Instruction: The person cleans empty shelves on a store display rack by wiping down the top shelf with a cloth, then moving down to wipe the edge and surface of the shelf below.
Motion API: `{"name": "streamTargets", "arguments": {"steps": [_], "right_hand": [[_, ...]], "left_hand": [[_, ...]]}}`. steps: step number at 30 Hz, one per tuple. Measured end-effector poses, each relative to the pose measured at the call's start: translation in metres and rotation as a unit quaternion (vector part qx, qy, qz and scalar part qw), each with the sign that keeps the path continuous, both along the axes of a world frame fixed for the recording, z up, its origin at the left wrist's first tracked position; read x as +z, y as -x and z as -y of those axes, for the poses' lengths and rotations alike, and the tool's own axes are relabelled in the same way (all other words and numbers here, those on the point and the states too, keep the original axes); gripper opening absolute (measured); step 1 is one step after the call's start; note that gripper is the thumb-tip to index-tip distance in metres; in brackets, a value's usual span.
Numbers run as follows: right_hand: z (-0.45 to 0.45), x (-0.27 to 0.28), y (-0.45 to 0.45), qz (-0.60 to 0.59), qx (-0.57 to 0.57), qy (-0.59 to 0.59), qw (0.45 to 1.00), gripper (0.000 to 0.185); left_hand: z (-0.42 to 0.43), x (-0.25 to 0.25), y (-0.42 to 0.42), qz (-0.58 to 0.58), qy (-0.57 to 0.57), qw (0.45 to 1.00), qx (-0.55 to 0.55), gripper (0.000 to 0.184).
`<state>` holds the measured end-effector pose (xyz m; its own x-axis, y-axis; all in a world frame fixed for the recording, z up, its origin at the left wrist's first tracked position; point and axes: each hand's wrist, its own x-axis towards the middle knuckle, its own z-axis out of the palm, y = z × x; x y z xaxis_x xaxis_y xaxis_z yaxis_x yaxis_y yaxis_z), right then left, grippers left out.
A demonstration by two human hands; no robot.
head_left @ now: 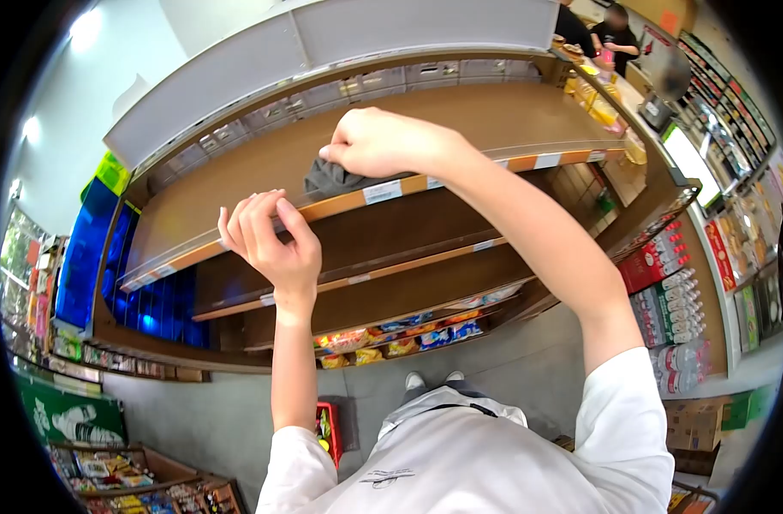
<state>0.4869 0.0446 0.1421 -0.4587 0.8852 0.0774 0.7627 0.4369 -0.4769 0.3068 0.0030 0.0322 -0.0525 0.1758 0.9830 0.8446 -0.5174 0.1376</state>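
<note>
A dark grey cloth (330, 180) lies bunched on the brown top shelf (494, 116), close to its front edge. My right hand (378, 141) is closed on the cloth and presses it against the board; the fingertips are partly hidden. To the left, my left hand (271, 236) hovers at or just in front of the orange front edge strip (199, 253). Its fingers are loosely bent with the thumb apart, and nothing shows in them. Whether it touches the strip I cannot tell. White price labels (383, 192) sit along the strip.
Snack bags (400, 345) fill the bottom shelf. Packs of bottles (669, 317) stand on the right, near cardboard boxes (693, 424). A red basket (328, 433) is on the floor by my left side. Yellow packages (601, 103) and two people (614, 38) are at the back right.
</note>
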Motion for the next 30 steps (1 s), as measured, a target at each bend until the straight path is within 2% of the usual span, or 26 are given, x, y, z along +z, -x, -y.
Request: {"name": "streamTargets", "arguments": {"steps": [3, 8, 17, 25, 27, 30], "right_hand": [[-0.002, 0.001, 0.0, 0.004, -0.011, 0.026, 1.0, 0.041], [-0.002, -0.001, 0.0, -0.003, -0.022, 0.029, 0.999, 0.041], [-0.008, 0.006, -0.017, 0.028, 0.048, 0.008, 0.998, 0.043], [-0.009, 0.007, -0.037, 0.027, 0.028, 0.038, 0.999, 0.046], [-0.016, 0.002, -0.033, 0.021, 0.052, -0.005, 0.998, 0.046], [-0.011, 0.006, -0.033, 0.041, 0.035, 0.017, 0.998, 0.047]], "left_hand": [[0.004, -0.001, -0.029, -0.005, 0.01, 1.0, -0.022, 0.01], [-0.002, -0.005, -0.032, 0.023, 0.015, 0.999, -0.031, 0.004], [-0.01, -0.007, -0.031, 0.023, -0.01, 0.999, -0.023, 0.005], [-0.006, -0.007, -0.034, 0.03, 0.005, 1.0, 0.005, 0.004], [-0.004, -0.004, -0.045, 0.021, -0.025, 0.998, 0.062, 0.002], [-0.005, -0.01, -0.064, 0.014, -0.031, 0.999, 0.025, 0.012]]}}
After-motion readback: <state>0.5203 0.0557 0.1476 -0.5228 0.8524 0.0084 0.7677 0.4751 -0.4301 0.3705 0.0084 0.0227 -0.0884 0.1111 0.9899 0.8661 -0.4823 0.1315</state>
